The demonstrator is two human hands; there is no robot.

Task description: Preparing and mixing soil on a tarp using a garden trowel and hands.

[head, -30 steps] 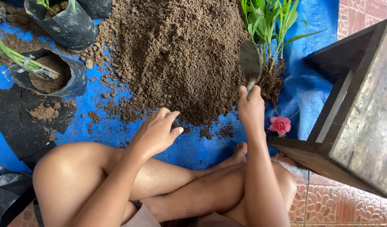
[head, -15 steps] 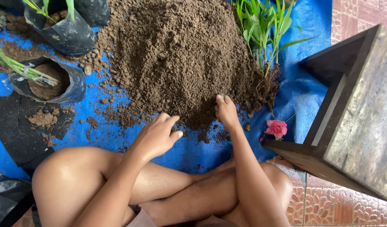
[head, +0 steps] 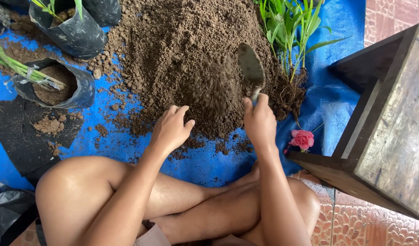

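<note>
Blue tarp point(head: 337, 91), soil heap point(head: 186, 50), right hand point(head: 259, 123) gripping trowel point(head: 251, 68)

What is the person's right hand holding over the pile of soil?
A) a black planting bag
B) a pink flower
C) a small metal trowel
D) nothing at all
C: the right hand grips the handle of a small metal trowel, its blade raised over the soil pile with loose soil falling beside it; the pink flower lies on the blue tarp.
</note>
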